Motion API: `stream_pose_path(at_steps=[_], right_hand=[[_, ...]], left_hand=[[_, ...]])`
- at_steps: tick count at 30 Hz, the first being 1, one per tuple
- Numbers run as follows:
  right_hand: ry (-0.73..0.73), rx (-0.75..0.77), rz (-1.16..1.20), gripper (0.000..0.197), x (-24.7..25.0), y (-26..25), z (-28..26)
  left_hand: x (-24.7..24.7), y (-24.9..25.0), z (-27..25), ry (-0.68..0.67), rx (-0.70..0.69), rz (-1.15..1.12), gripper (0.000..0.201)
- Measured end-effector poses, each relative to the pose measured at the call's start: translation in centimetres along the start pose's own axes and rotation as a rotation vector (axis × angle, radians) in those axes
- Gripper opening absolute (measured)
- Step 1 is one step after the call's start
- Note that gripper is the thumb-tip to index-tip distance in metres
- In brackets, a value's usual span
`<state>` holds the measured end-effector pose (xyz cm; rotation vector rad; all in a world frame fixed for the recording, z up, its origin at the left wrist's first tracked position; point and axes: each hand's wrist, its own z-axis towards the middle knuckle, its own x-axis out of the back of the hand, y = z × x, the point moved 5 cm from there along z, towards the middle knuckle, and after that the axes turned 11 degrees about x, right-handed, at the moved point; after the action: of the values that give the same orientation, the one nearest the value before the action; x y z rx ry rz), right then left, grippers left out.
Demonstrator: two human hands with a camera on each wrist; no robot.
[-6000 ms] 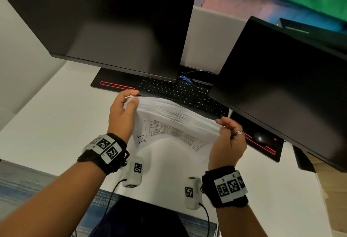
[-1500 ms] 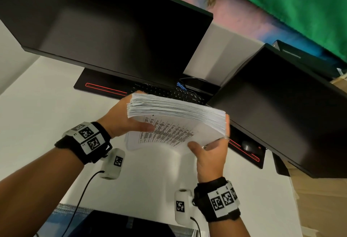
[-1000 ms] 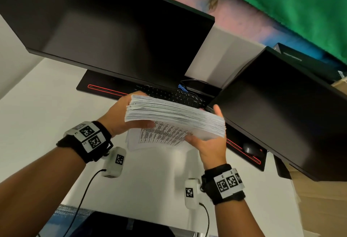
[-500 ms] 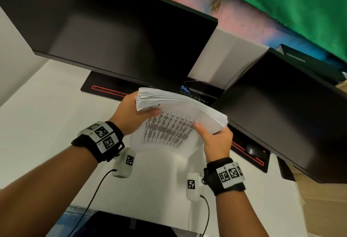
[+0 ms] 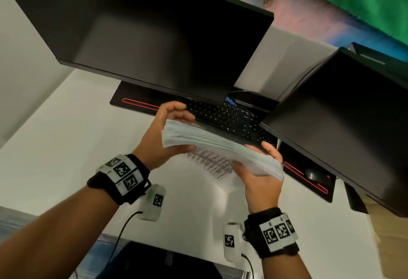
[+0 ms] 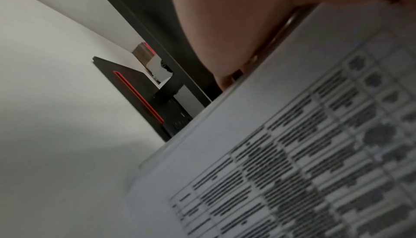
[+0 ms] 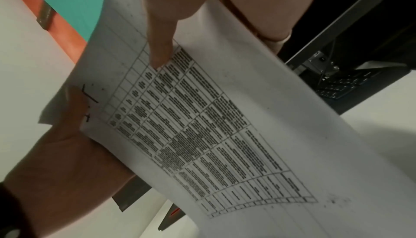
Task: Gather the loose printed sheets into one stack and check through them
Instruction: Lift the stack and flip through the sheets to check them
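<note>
A thick stack of printed sheets (image 5: pixel 220 144) is held in the air over the white desk (image 5: pixel 66 146), its near edge facing me and sloping down to the right. My left hand (image 5: pixel 176 130) grips its left end, thumb below and fingers curled above. My right hand (image 5: pixel 258 168) holds the right end, with its thumb on the underside. The lowest sheet (image 7: pixel 225 126) carries a printed table and sags below the rest; the right thumb (image 7: pixel 162 37) presses on it. In the left wrist view the same printed sheet (image 6: pixel 292 152) fills the lower right, blurred, under my palm.
Two dark monitors (image 5: pixel 154 35) (image 5: pixel 344 124) hang over the desk's back half. Beneath them lies a black keyboard (image 5: pixel 225 115) on a desk mat with a red line (image 5: pixel 136 102), and a mouse (image 5: pixel 312 173) at the right. A cardboard box (image 5: pixel 388 223) stands at the right edge.
The stack has tipped flatter and come a little lower, so less of the bottom sheet's print shows. My left fingers have lifted above the top. Both hands kept their hold.
</note>
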<state>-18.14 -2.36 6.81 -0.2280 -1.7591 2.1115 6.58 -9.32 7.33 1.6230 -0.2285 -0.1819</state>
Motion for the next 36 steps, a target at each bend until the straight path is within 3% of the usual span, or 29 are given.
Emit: stream_pose_path(at_steps=[6,8,12,17,20,23,28,34,36], right_hand=[[0.008,-0.055,0.040,0.037,0.1,0.4,0.6],[0.004,-0.047,0.039,0.038,-0.1,0.3,0.8],[0.025,-0.069,0.048,0.052,0.0,0.3,1.0],[0.026,-0.076,0.053,0.034,0.0,0.6,1.3],[0.019,-0.068,0.050,0.034,0.0,0.5,1.2],[0.031,-0.071,0.058,0.035,0.1,0.6,1.2],[0.039,-0.063,0.073,0.037,0.0,0.5,1.2],[0.052,-0.047,0.076,0.035,0.0,0.4,1.3],[0.073,-0.063,0.077,0.030,0.2,0.6,1.4]], left_hand=[[-0.2,1.8,0.6,-0.007,-0.017,-0.046,0.120],[-0.3,2.2,0.3,0.043,-0.040,-0.033,0.123],[-0.7,2.6,0.0,0.071,-0.048,-0.046,0.101],[-0.8,3.5,-0.1,0.046,-0.055,0.043,0.102],[-0.2,4.0,0.6,0.114,-0.085,0.130,0.067],[0.1,4.0,1.0,0.181,-0.093,0.018,0.038],[-0.6,4.3,1.1,0.240,-0.063,-0.116,0.034],[-1.2,4.2,1.5,0.362,-0.060,-0.091,0.032],[-1.2,3.8,1.6,0.237,-0.085,-0.118,0.057]])
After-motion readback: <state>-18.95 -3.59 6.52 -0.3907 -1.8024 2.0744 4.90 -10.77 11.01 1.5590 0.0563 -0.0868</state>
